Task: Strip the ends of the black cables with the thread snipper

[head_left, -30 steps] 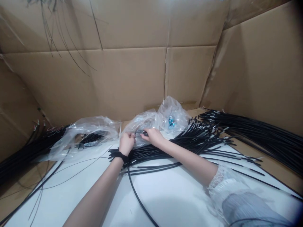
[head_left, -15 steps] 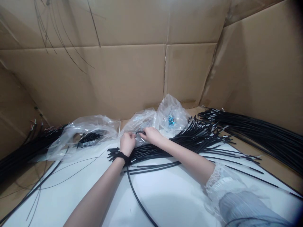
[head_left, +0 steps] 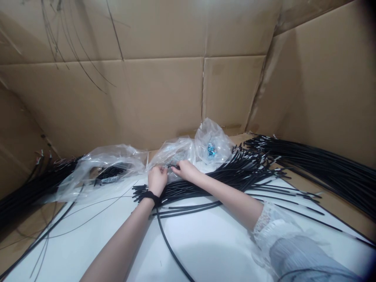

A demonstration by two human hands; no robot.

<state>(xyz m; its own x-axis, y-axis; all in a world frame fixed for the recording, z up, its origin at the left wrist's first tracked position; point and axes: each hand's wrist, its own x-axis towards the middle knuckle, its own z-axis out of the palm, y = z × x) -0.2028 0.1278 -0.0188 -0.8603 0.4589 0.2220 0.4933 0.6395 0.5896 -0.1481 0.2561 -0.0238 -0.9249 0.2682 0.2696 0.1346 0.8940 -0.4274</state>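
My left hand [head_left: 158, 181], with a dark band at its wrist, is closed in a pinch on a black cable [head_left: 171, 247]. The cable emerges below that wrist and curves down to the bottom edge. Close beside it, my right hand [head_left: 188, 170] pinches a small dark piece [head_left: 175, 167], whose kind is too small to make out. Between the fingertips lies only a narrow gap. Under both forearms lies a bundle of cut black cables [head_left: 202, 188]. Just behind my hands is a clear plastic bag [head_left: 176, 150] with small pale parts.
Another clear bag [head_left: 212, 150] holds small blue parts. To the left, a bag [head_left: 117, 152] contains black pieces. Long black cable bundles flank the white work surface [head_left: 96, 250], one right [head_left: 323, 164], one left [head_left: 26, 192]. Cardboard walls [head_left: 158, 98] enclose the back and sides.
My hands stay together at nearly the same place, with slight finger movement. The whole view has shifted a little.
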